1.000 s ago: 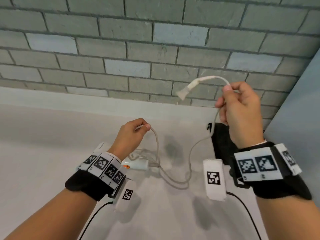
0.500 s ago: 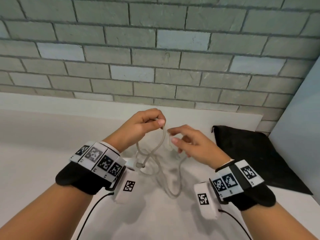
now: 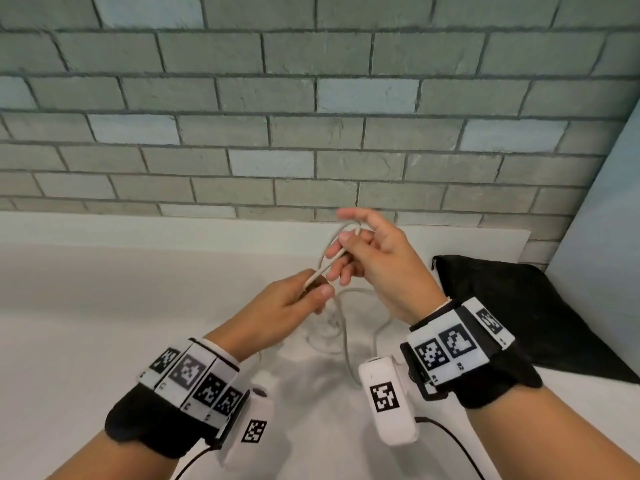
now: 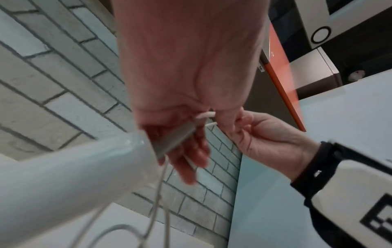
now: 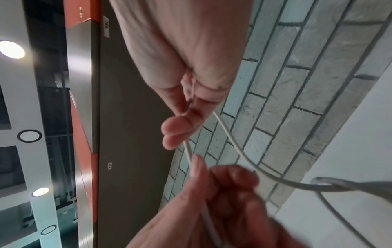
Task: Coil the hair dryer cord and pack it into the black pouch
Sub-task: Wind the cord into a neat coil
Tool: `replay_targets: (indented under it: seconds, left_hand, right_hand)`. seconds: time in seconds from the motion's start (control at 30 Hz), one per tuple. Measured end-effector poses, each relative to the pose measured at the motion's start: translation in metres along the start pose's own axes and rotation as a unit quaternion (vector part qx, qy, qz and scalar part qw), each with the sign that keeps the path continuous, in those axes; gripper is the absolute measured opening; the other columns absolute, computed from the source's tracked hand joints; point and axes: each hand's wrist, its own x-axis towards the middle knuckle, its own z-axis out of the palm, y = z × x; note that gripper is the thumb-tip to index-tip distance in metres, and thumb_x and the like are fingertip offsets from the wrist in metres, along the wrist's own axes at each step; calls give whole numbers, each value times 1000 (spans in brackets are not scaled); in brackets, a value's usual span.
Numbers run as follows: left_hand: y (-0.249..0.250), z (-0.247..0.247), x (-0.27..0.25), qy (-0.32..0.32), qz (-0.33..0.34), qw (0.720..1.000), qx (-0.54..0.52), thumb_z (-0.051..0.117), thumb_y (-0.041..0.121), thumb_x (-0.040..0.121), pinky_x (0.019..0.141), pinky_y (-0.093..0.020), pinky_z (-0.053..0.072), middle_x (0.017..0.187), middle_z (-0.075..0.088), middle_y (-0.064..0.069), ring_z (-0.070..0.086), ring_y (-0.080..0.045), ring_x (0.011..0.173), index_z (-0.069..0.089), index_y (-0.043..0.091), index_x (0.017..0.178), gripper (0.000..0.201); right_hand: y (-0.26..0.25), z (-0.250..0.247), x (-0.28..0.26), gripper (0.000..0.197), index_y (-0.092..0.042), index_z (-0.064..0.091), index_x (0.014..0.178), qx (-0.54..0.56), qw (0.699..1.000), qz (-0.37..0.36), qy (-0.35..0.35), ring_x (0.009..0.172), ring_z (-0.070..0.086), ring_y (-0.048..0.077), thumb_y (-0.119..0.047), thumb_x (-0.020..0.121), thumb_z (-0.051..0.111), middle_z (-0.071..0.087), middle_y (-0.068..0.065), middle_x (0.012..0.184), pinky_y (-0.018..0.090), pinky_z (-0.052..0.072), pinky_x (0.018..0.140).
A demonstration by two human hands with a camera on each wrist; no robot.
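From the head view: left hand (image 3: 291, 299) curled round the thin white rubbery hair dryer cord (image 3: 341, 306), thumb pressed on top; right hand (image 3: 377, 261) just beyond at one o'clock, pinching a small loop of the same cord between thumb and middle fingers, index finger stretched out. Slack cord hung below both hands in loose loops over the white matte tabletop (image 3: 86, 323). Flat black fabric pouch (image 3: 512, 313) lay on the table at three o'clock of the hands, well apart, against the grey brick wall (image 3: 311, 98). From the left wrist view: left hand (image 4: 186, 100) closed on the cord (image 4: 163, 193), with strands trailing down toward six o'clock; pale glossy cylindrical hair dryer body (image 4: 63, 176) seen at eight o'clock, blurred, its rest point hidden; right hand (image 4: 265, 134) at three o'clock, fingers bent near the left palm. From the right wrist view: right hand (image 5: 186, 83) nipping the cord (image 5: 233, 142) at its fingertips; left hand (image 5: 222, 201) at six o'clock, fist wrapped round the strand.
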Motion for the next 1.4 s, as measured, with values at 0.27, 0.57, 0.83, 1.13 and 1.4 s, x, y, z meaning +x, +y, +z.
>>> replay_targets:
  seconds: [0.27, 0.57, 0.83, 1.13, 1.4]
  left_hand:
    - [4, -25, -1, 48, -18, 957, -287, 43, 32, 89, 46, -20, 22, 48, 23, 7, 19, -10, 45, 46, 12, 62, 34]
    - [7, -32, -1, 66, -31, 902, -426, 35, 30, 95, 42, -22, 17, 45, 19, 9, 16, -6, 38, 38, 15, 59, 39]
    - [1, -39, -2, 87, -42, 886, -454, 36, 31, 95, 37, -17, 23, 45, 21, 9, 18, -5, 37, 39, 17, 58, 40]
    - [8, -30, 7, 61, -27, 892, -447, 38, 32, 93, 42, -20, 23, 45, 22, 9, 19, -7, 39, 40, 16, 60, 37]
    - [16, -23, 12, 12, 23, 892, -451, 35, 44, 86, 46, -19, 36, 53, 45, 5, 38, -9, 46, 62, 17, 90, 39]
  right_hand:
    - [14, -21, 9, 17, -30, 55, 66, -393, 919, -21, -15, 73, 42, 5, -31, 77, 68, 49, 4, 85, 14, 33, 67]
    - [67, -56, -8, 33, -7, 48, 56, -383, 920, 55, 64, 62, 43, 15, -19, 76, 71, 42, 0, 66, 15, 33, 63]
    - [78, -119, -15, 38, -13, 35, 55, -415, 884, 131, 172, 62, 62, 31, 14, 78, 47, 46, 10, 71, 25, 48, 48]
    - [75, -85, 1, 13, -10, 63, 78, -562, 823, 67, -34, 92, 52, 27, -20, 86, 59, 56, 10, 90, 35, 40, 86]
    - [68, -24, -11, 22, -16, 61, 97, -312, 948, 32, -60, 48, 39, 8, -19, 96, 39, 43, -2, 55, 19, 35, 52]
